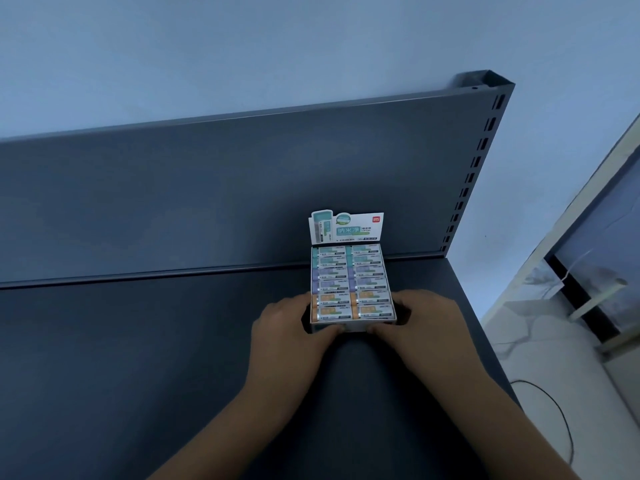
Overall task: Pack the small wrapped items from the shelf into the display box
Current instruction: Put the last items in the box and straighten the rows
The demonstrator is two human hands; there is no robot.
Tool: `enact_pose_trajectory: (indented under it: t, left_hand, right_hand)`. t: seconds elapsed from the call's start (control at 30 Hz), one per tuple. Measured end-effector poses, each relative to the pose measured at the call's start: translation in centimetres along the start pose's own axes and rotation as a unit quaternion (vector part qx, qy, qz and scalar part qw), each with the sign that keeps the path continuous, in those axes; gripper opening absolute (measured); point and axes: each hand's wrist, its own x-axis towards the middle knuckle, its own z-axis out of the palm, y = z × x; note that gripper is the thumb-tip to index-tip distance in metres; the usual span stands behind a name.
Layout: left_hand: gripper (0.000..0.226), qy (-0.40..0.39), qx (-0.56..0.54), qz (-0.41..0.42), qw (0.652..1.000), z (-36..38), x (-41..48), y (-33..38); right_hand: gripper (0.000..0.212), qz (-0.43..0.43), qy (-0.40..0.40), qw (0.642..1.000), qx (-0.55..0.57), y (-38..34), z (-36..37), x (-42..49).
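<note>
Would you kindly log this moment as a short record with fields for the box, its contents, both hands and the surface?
Box: display box, standing on the dark shelf near the back panel, header card upright at the rear
Contents: wrapped items in two columns; teal at back, purple in the middle, orange in front; top layer looks full
Left hand: grips the box's left side, thumb on the front wall
Right hand: grips the box's right side, thumb on the front wall

Dark shelf (156, 358) — one display box (353, 326) on it.
</note>
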Motion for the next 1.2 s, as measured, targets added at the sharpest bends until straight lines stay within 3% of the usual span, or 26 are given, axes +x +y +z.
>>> enact_pose_trajectory:
  t: [0.27, 0.4, 0.63, 0.87, 1.2]
  left_hand:
    - [0.041, -0.022, -0.021, -0.015, 0.999, -0.4, 0.0, 0.2]
    - [0.042, -0.028, -0.138, -0.082, 0.987, -0.6, 0.4, 0.5]
    - [0.025, -0.049, -0.323, -0.183, 0.927, -0.7, 3.8, 2.1]
    - [0.022, -0.048, -0.386, -0.207, 0.897, 0.2, 6.1, 2.6]
    - [0.03, -0.049, -0.377, -0.231, 0.896, -0.1, 6.8, 2.7]
  right_hand:
    - [0.029, 0.004, -0.019, 1.0, 0.005, -0.4, -0.5, -0.4]
    - [0.046, 0.021, -0.082, 0.987, 0.14, -1.2, -1.8, 0.4]
    - [0.022, 0.121, -0.088, 0.935, 0.321, -1.7, -1.5, 3.9]
    - [0.027, 0.161, -0.065, 0.917, 0.36, -1.7, -0.2, 5.3]
    - [0.024, 0.184, -0.057, 0.916, 0.352, -1.8, -0.4, 6.5]
